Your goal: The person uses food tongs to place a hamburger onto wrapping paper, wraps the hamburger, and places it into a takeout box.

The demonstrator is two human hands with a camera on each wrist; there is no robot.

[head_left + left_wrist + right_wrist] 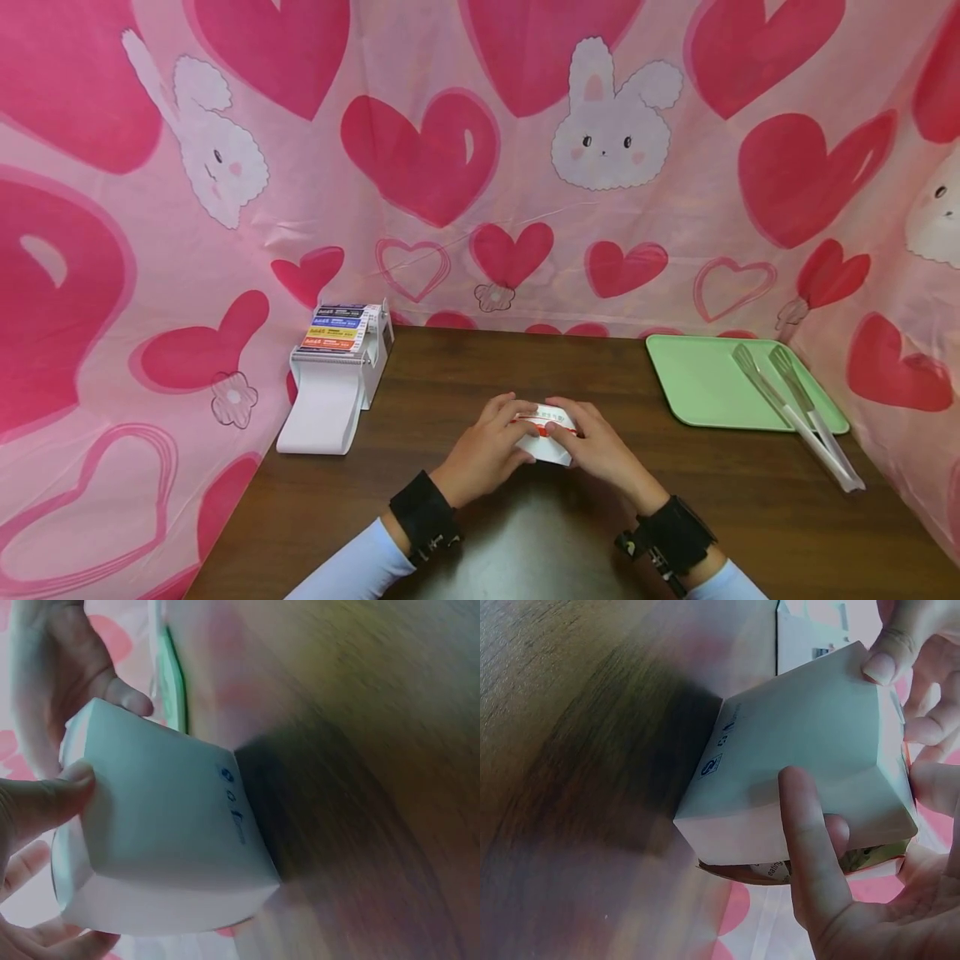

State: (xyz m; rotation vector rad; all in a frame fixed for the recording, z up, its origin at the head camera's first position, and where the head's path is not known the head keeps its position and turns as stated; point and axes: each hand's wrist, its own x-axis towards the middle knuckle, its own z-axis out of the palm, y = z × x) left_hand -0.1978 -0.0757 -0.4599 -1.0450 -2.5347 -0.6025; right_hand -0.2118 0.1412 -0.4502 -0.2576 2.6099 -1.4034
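A small white cardboard food box [547, 451] with an orange-red band and printed text on top stands on the dark table, held between both hands. My left hand [483, 450] grips its left side, fingers over the top. The right hand [606, 454] holds the opposite side, its thumb lying on the top. In the left wrist view the plain front of the box [157, 802] shows small blue marks near its base. Along one side of the box [810, 742], the right wrist view shows a gap with something green and printed paper inside; what it is cannot be told.
At the back left stands a white dispenser [377, 350] with coloured label strips on top and a white paper strip [321, 408] hanging in front. A light green tray [701, 383] lies at the back right, with metal tongs [813, 433] across it, their handle end past its edge.
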